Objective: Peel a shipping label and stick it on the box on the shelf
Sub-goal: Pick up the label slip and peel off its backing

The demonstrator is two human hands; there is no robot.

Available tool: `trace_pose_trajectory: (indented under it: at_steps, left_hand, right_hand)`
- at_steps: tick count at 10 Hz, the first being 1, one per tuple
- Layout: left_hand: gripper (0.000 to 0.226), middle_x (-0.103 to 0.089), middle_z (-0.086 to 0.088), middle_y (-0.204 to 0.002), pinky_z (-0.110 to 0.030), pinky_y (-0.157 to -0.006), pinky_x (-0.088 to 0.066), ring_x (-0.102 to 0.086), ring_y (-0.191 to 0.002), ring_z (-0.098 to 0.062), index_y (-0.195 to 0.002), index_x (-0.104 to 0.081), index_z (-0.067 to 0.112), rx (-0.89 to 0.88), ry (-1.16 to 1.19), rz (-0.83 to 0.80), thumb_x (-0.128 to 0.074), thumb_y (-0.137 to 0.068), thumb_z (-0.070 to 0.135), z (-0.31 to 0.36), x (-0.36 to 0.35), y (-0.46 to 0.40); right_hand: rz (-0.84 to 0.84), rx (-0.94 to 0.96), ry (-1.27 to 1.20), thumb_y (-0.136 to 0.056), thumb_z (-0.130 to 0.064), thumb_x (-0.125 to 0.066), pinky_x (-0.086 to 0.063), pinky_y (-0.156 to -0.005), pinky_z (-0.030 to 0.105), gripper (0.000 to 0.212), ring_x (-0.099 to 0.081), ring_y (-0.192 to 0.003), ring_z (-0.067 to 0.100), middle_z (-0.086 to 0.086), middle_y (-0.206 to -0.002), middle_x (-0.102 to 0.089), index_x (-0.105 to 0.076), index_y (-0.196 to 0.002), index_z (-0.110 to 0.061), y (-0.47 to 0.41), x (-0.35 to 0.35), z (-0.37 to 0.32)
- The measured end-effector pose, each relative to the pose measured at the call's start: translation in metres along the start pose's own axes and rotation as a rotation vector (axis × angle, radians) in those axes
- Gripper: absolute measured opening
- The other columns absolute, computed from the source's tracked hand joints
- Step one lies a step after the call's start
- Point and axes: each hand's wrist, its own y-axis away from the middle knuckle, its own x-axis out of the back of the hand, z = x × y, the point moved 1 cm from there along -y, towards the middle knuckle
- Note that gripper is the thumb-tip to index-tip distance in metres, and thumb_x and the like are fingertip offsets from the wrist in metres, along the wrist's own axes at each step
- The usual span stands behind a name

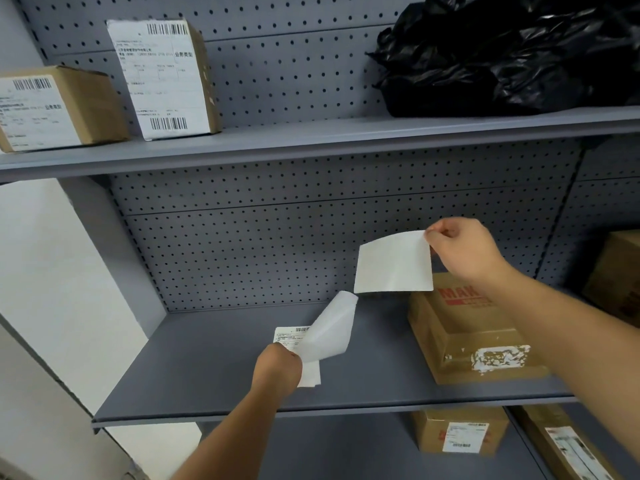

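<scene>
My right hand (465,249) pinches the top corner of a white peeled label (394,263), held in the air with its blank side toward me. My left hand (277,370) grips a small stack of label sheets (289,336) over the middle shelf (214,372); a curled glossy backing sheet (332,329) rises from that stack. The label's lower left corner hangs just above the backing's tip. A brown cardboard box (467,336) with red print and torn white label remains lies on the shelf, below and right of the held label.
The upper shelf (311,140) carries two labelled cardboard boxes (166,77) (59,105) at the left and a black plastic bag (502,53) at the right. More boxes stand at the far right (620,271) and on the lower shelf (457,434). A pegboard back panel (277,244) closes the shelf.
</scene>
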Motion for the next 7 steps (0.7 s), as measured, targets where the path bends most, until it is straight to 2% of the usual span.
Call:
trace_pose_trajectory:
  at_steps: [1, 2, 3, 4, 5, 6, 7]
  left_hand:
    - [0.018, -0.072, -0.014, -0.096, -0.034, -0.071, -0.054, -0.062, -0.079, -0.028, -0.073, -0.055, 0.016, 0.006, -0.009, 0.01, -0.051, -0.091, 0.014, 0.004, -0.001, -0.001]
    - [0.012, -0.065, -0.007, -0.089, -0.03, -0.068, -0.05, -0.057, -0.073, -0.023, -0.09, -0.057, 0.009, 0.028, -0.014, 0.013, -0.046, -0.093, 0.009, 0.014, -0.004, 0.003]
    - [0.016, -0.063, -0.005, -0.096, -0.028, -0.072, -0.049, -0.055, -0.079, -0.024, -0.101, -0.059, 0.005, 0.001, -0.133, 0.004, -0.049, -0.094, 0.016, 0.017, -0.009, 0.006]
    - [0.031, -0.063, -0.01, -0.103, -0.023, -0.053, -0.036, -0.06, -0.083, -0.023, -0.121, -0.061, -0.001, -0.056, -0.098, 0.015, -0.046, -0.099, 0.014, 0.018, -0.013, 0.005]
    - [0.03, -0.062, -0.011, -0.1, -0.027, -0.066, -0.042, -0.06, -0.089, -0.025, -0.12, -0.058, -0.002, -0.081, -0.119, 0.034, -0.043, -0.101, 0.016, 0.016, -0.018, 0.004]
    - [0.025, -0.066, -0.007, -0.095, -0.027, -0.069, -0.044, -0.056, -0.079, -0.023, -0.11, -0.056, 0.005, -0.152, -0.232, 0.077, -0.05, -0.097, 0.026, 0.016, -0.024, -0.001]
    - [0.016, -0.066, -0.002, -0.095, -0.03, -0.073, -0.052, -0.06, -0.08, -0.022, -0.099, -0.053, 0.013, -0.141, -0.238, 0.059, -0.05, -0.094, 0.029, 0.016, -0.026, -0.001]
  right_hand:
    - [-0.001, 0.02, -0.024, -0.098, -0.022, -0.055, -0.055, -0.07, 0.037, 0.023, -0.07, -0.081, 0.025, 0.002, -0.085, -0.076, -0.074, -0.087, -0.016, 0.003, 0.001, -0.004]
    - [-0.002, 0.035, -0.046, -0.098, -0.023, -0.056, -0.057, -0.074, 0.04, 0.021, -0.071, -0.081, 0.026, 0.002, -0.083, -0.076, -0.073, -0.087, -0.017, 0.007, 0.0, -0.007]
    - [-0.007, 0.054, -0.069, -0.098, -0.023, -0.057, -0.056, -0.072, 0.038, 0.021, -0.071, -0.082, 0.027, 0.004, -0.084, -0.076, -0.073, -0.087, -0.016, 0.012, 0.0, -0.011]
    - [-0.023, 0.073, -0.064, -0.099, -0.025, -0.056, -0.057, -0.069, 0.04, 0.021, -0.071, -0.08, 0.028, 0.003, -0.083, -0.076, -0.072, -0.086, -0.019, 0.018, -0.003, -0.01]
    - [-0.03, 0.078, -0.052, -0.099, -0.025, -0.056, -0.051, -0.05, 0.024, 0.021, -0.068, -0.063, 0.007, 0.0, -0.084, -0.075, -0.073, -0.089, -0.019, 0.023, -0.005, -0.008]
    - [-0.046, 0.09, -0.035, -0.1, -0.022, -0.055, -0.035, -0.035, 0.008, 0.023, -0.055, -0.044, -0.008, 0.0, -0.084, -0.074, -0.074, -0.092, -0.013, 0.028, -0.007, -0.007]
    - [-0.046, 0.095, -0.032, -0.098, -0.022, -0.057, -0.042, -0.048, 0.009, 0.022, -0.062, -0.057, -0.004, -0.004, -0.084, -0.075, -0.074, -0.088, -0.014, 0.034, -0.007, -0.007]
